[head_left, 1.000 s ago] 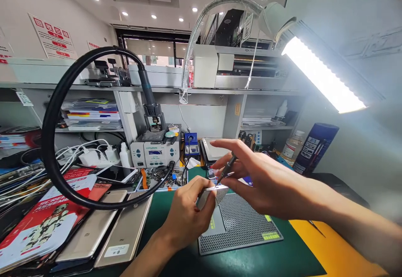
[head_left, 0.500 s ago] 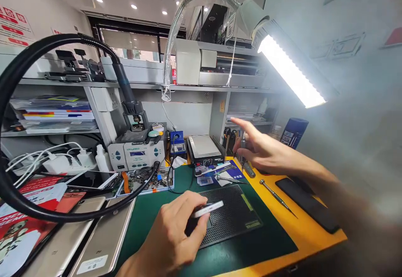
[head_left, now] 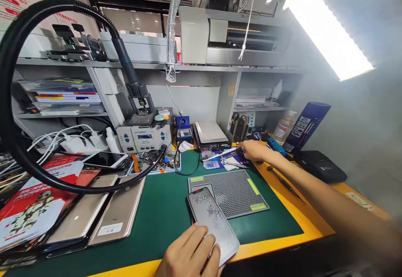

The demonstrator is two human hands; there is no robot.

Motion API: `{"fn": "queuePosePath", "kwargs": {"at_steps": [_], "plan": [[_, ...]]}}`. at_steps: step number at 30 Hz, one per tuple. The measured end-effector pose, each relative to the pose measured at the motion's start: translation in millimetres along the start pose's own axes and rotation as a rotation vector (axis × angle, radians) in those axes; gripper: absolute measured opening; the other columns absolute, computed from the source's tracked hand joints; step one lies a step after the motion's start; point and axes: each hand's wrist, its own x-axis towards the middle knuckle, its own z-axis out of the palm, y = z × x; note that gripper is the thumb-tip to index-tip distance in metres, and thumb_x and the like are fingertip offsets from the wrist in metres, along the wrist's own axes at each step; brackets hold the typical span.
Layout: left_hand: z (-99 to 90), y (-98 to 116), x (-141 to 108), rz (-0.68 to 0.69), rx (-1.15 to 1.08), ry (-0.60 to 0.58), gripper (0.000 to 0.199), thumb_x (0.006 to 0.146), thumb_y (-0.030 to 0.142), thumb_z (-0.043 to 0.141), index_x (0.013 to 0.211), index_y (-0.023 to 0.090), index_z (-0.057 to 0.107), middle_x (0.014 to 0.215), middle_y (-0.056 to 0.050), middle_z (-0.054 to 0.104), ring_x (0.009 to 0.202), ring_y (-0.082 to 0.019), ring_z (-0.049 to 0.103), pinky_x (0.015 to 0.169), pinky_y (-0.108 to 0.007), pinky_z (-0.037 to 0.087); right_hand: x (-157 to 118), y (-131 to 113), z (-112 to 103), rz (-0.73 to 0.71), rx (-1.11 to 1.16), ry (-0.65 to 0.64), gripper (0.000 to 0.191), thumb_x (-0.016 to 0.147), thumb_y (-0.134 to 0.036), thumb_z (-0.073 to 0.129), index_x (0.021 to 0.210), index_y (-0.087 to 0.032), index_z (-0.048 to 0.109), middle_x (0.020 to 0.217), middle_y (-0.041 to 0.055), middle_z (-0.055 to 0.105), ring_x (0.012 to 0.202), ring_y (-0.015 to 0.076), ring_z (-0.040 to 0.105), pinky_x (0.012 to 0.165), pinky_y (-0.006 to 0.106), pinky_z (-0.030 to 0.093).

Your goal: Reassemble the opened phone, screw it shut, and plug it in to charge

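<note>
My left hand is at the near edge of the bench, its fingers curled over the lower left part of a smartphone. The phone lies face up, tilted, with marks like writing on its greyish screen; my thumb is hidden. Its top end overlaps the corner of a grey perforated pad. My right hand reaches to the far right of the green mat, fingertips together beside tweezers and small tools. What they pinch is too small to make out. A screwdriver lies under my right forearm.
A thick black hose loops across the left, above gold phones. A parts tray, a rework station and a heating plate line the back. A black case sits right; a bright lamp hangs above.
My view has tipped downward. My left hand has brought the phone nearer and turned its screen up. My right hand, earlier raised with a screwdriver, has lowered to the small tools.
</note>
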Motion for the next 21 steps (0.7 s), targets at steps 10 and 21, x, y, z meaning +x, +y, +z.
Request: {"fn": "queuePosePath", "kwargs": {"at_steps": [10,21], "plan": [[-0.5,5.0,-5.5,-0.093,-0.038,-0.027,0.013,0.086,0.011,0.057,0.083,0.013,0.070,0.079,-0.006,0.078,0.076,-0.025,0.078,0.073,-0.038,0.069,-143.0,-64.1,41.8,-0.187,0.381,-0.091,0.049,0.101,-0.054,0.044,0.134,-0.022,0.062,0.116,0.0077,0.073,0.098,0.0231,0.071,0.086,0.033,0.058],[-7.7,11.6,-10.1,-0.210,-0.067,-0.083,0.013,0.089,0.014,0.056,0.088,0.014,0.069,0.084,-0.007,0.079,0.084,-0.026,0.078,0.081,-0.038,0.068,-174.6,-85.6,82.4,-0.331,0.503,0.095,0.042,0.103,-0.046,0.041,0.134,-0.024,0.058,0.129,0.0095,0.068,0.117,0.0275,0.066,0.101,0.047,0.055]]}}
